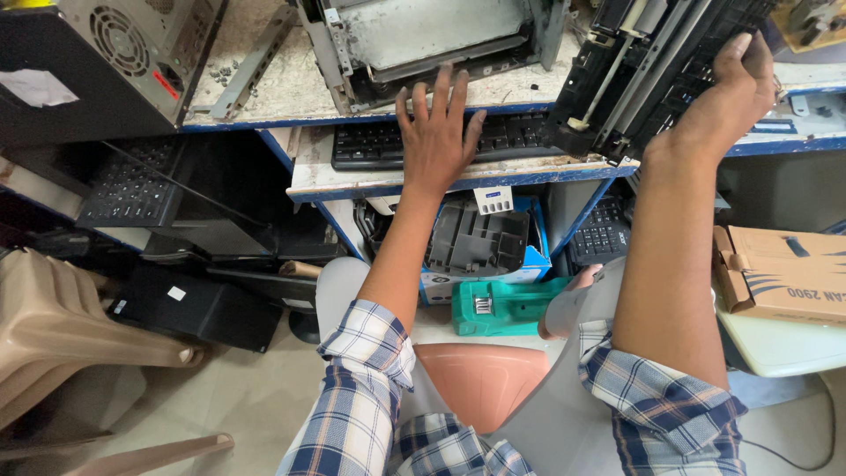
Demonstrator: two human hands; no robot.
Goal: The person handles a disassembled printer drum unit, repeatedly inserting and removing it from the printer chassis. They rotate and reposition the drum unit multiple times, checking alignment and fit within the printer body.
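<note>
My left hand (436, 132) lies flat with fingers spread on a black keyboard (511, 137) that sits on a pull-out shelf (529, 172). The fingertips reach the front edge of an opened grey printer chassis (423, 40) on the desk above. My right hand (731, 92) grips a black printer assembly (643, 66) with rollers and a white rod. That assembly is tilted and rests on the desk edge at the right. Both sleeves are blue-and-white plaid, rolled up.
A computer case (106, 53) stands at the back left. Under the desk sit a grey plastic part in a blue box (480, 242), a green device (507, 304), another keyboard (604, 234) and dark equipment (194, 304). A cardboard box (784, 273) is at the right, a tan plastic chair (62, 326) at the left.
</note>
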